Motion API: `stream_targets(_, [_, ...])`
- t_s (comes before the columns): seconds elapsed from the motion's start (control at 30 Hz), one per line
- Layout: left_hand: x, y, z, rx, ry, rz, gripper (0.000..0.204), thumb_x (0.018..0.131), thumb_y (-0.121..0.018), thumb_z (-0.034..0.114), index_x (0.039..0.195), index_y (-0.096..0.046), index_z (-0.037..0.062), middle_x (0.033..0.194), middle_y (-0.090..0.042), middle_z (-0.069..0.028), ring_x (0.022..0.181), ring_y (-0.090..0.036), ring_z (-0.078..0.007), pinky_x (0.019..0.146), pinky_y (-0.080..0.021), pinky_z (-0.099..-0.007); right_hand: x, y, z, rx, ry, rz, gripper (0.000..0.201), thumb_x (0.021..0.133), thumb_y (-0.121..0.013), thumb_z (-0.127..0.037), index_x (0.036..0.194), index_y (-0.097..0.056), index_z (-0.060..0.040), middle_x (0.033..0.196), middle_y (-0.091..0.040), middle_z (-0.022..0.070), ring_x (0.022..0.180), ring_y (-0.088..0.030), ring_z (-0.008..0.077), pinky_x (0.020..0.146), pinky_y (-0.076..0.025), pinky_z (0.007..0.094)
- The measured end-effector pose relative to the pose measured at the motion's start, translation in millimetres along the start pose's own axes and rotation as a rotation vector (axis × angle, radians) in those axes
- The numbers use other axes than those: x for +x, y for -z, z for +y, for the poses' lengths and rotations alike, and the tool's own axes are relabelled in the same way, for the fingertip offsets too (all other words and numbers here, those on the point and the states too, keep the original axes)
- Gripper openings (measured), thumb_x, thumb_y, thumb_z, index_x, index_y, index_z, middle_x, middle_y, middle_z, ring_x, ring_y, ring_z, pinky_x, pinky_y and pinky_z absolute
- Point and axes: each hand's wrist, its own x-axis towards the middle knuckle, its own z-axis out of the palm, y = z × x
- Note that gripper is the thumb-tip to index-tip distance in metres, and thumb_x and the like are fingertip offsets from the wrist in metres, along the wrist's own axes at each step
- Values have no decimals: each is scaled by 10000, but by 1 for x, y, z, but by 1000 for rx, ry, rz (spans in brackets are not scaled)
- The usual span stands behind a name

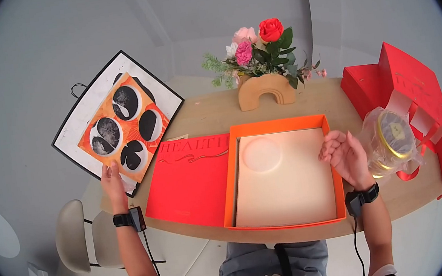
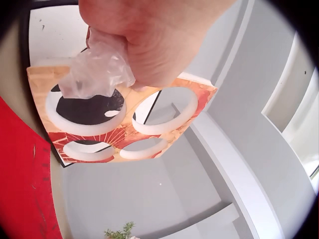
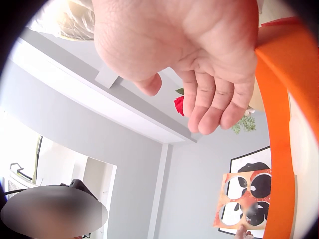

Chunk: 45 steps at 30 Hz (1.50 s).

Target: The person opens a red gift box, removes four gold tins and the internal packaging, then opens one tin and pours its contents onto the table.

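Note:
An orange patterned board with several round cut-outs is tilted up at the left, gripped at its lower edge by my left hand. Crumpled clear plastic also sits in the left hand. My right hand is over the right rim of an orange box, palm turned up, its fingers loosely bent and holding nothing; the right wrist view shows the same hand. Inside the box lies a pale panel with a round dent at its upper left.
Left of the box lies a red cover. Behind the board leans a black-framed white panel. A flower vase stands at the back. To the right are a plastic-wrapped, gold-rimmed container and red packaging. A chair stands lower left.

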Motion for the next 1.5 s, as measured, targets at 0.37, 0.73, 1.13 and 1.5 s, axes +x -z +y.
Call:
stream_targets(0.37, [1,7,-43,111,122,69,640,949,-736,292,1426,-481,-51,1218,-662,-165,1128,-615,-204,972,-468,-322,-1,0,0,-26,1,-11,499,1089,-334,-434,1142,-597,-13,937,-665,111,896,-637,213,857,-496,345])
stream_targets(0.73, [-97,-78,121,302,-175,74,399,850,-756,101,1215,-608,40,1088,-610,-86,991,-624,-181,905,-490,-323,-1,-1,-1,-26,6,-31,496,1088,-339,-436,1135,-607,-21,939,-670,106,897,-633,207,852,-487,335])
stream_targets(1.13, [-123,-250,113,252,-552,-1133,196,902,-503,-41,1013,-657,7,915,-680,-109,855,-668,-300,793,-537,-371,-1,2,-1,-34,21,-47,514,1085,-355,-452,1138,-613,-11,958,-673,106,914,-637,210,869,-494,351])
stream_targets(1.5, [-149,-293,118,1168,-744,-1441,840,667,-792,605,1289,-594,77,1246,-614,-129,1044,-658,-361,889,-527,-461,-2,0,-3,-31,13,-60,551,1087,-330,-476,1130,-614,-5,963,-662,106,922,-629,211,888,-485,356])
